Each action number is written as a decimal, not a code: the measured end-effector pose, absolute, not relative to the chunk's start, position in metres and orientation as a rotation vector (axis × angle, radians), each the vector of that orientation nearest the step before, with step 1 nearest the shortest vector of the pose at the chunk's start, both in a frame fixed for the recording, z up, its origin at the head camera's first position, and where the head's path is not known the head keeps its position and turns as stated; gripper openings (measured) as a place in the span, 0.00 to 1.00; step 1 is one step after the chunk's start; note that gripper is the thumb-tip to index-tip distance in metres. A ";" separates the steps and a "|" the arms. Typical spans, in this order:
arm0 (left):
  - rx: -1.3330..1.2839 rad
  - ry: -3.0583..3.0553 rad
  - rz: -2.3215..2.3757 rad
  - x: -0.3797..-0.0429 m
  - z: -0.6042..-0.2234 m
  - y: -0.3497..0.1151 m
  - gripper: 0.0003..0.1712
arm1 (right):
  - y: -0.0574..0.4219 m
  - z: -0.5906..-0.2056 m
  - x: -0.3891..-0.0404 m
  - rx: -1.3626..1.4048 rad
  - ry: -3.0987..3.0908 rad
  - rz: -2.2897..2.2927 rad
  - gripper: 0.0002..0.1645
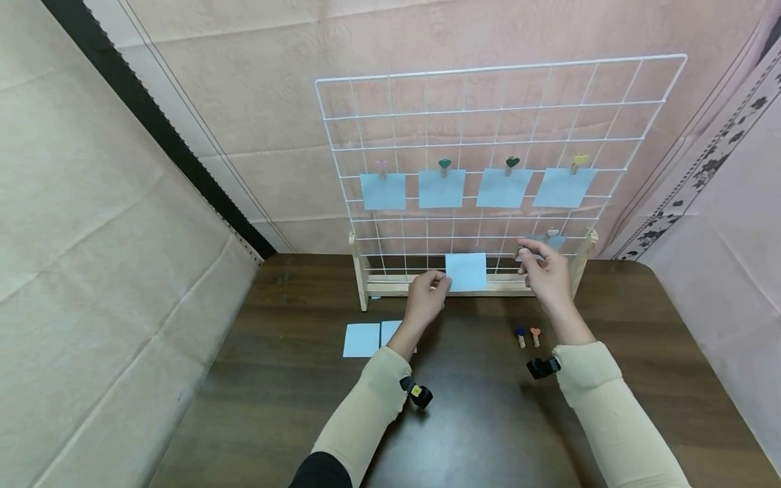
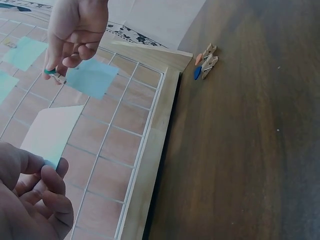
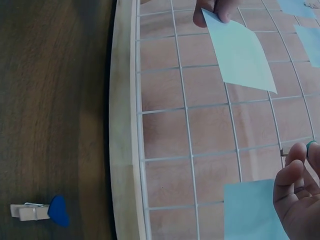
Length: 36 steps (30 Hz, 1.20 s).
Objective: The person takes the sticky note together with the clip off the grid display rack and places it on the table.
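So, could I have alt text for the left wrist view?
A person's left hand pinches a pale blue paper sheet near a white wire grid while the right hand holds a green-topped wooden clothespin. Two more wooden clothespins lie on the brown wooden table.

Left hand (image 3: pixel 216 11) on pale note (image 3: pixel 241 56), right hand (image 3: pixel 299 192) on small clip (image 3: pixel 285 151), white wire grid (image 3: pixel 186 107) behind.
Left pinches pale note by its edge; small clip mostly hidden by right's fingers. Blue note (image 3: pixel 250 210) partly behind right hand. Wood rail (image 3: pixel 124 130) along grid edge. Clothespin with blue heart (image 3: pixel 37 211) lies on bench (image 3: pixel 55 105), near rail.
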State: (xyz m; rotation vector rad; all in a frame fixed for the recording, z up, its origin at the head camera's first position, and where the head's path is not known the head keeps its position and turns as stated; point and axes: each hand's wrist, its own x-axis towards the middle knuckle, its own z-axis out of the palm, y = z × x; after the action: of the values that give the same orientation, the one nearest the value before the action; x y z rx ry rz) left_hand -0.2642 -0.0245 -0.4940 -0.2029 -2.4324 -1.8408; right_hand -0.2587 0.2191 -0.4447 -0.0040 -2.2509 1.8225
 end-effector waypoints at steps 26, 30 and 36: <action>-0.185 -2.465 -1.749 -0.249 -0.508 -0.035 0.09 | 0.229 -0.467 -0.247 -0.032 -2.239 1.836 0.25; -0.171 -2.466 -1.771 -0.246 -0.510 -0.036 0.09 | 0.230 -0.470 -0.248 -0.095 -2.205 1.866 0.23; -0.149 -2.484 -1.789 -0.243 -0.513 -0.038 0.10 | 0.233 -0.476 -0.248 -0.137 -2.198 1.883 0.22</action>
State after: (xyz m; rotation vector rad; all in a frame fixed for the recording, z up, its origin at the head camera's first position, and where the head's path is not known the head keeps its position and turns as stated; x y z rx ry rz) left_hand -0.2427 -0.0380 -0.5131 -0.1489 -2.4843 -1.7892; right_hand -0.2484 0.2330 -0.4759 -0.1367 -2.1980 1.8833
